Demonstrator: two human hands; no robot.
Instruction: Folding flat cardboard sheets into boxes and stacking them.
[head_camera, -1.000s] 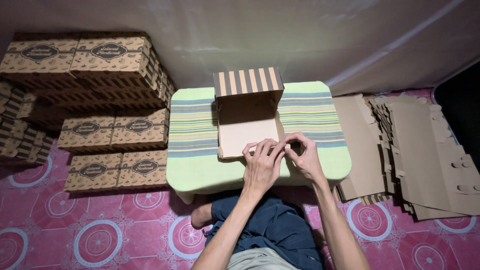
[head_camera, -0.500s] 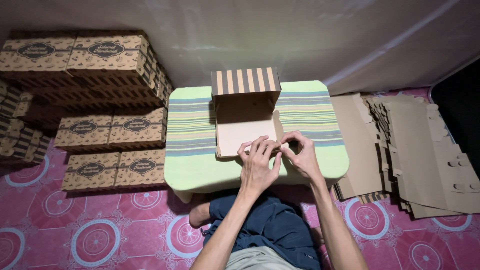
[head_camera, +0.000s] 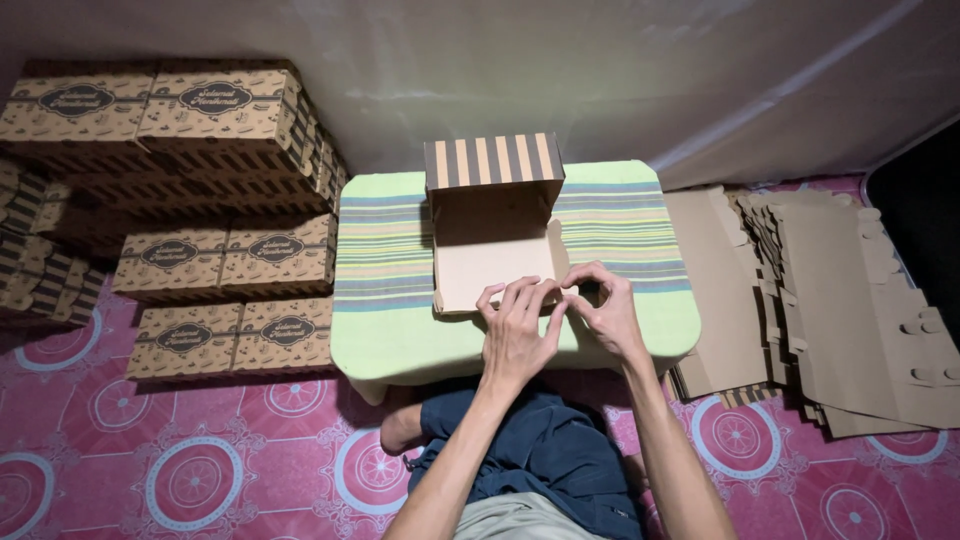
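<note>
A half-folded brown cardboard box (head_camera: 492, 262) lies open on a small table with a green striped cloth (head_camera: 390, 320). Its striped lid flap (head_camera: 494, 160) stands up at the far side. My left hand (head_camera: 517, 335) presses on the box's near right corner, fingers spread over the front wall. My right hand (head_camera: 604, 310) pinches the box's right side flap between thumb and fingers. The two hands touch at the fingertips.
Finished printed boxes (head_camera: 222, 262) are stacked in rows on the left, up against the wall. A pile of flat unfolded cardboard blanks (head_camera: 830, 310) lies on the patterned pink floor (head_camera: 200, 470) at the right. My legs sit under the table's near edge.
Both hands stay at the box's near right corner with only small finger shifts. The right hand's thumb and fingers have closed a little on the side flap.
</note>
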